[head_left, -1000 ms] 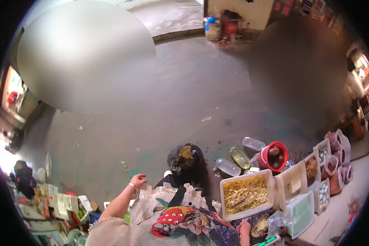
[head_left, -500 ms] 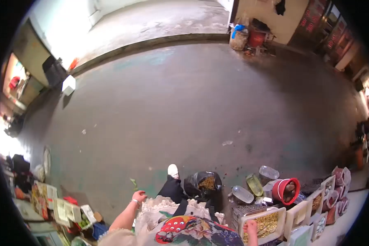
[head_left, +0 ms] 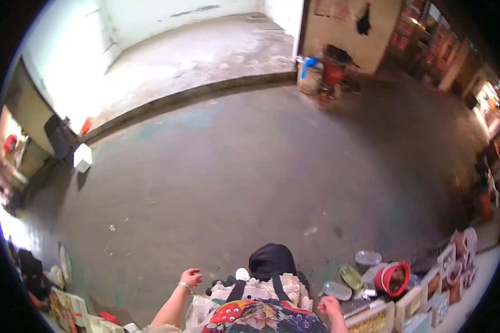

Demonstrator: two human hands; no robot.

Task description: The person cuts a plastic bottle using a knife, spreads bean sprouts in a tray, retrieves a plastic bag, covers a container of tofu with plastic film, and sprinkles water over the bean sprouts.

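Observation:
My left hand (head_left: 191, 277), with a white bracelet at the wrist, hangs over the floor at the lower middle. Its fingers are loosely bent and apart, with nothing visible in them. A thin yellow-green strip (head_left: 154, 203) lies on the floor ahead of it. My right hand (head_left: 329, 305) is curled closed beside the crates; whether anything is inside cannot be seen. Close to it are a white crate of yellowish pieces (head_left: 369, 322) and a clear plastic tub (head_left: 337, 291). Between my hands are my patterned apron (head_left: 261, 317), a rounded black shape like a trouser knee (head_left: 272, 261) and a white shoe (head_left: 242, 274).
A red bucket (head_left: 392, 278), a green bottle-like container (head_left: 351, 276) and several crates line the lower right. Boxes (head_left: 66, 311) stand lower left. A white box (head_left: 83, 157) sits on the grey floor (head_left: 233, 166). Bins (head_left: 311, 77) stand by the far step.
My view has tilted up. The green strip near my left hand now lies farther off on the floor. My right hand has moved off the crate, and the black bag no longer shows.

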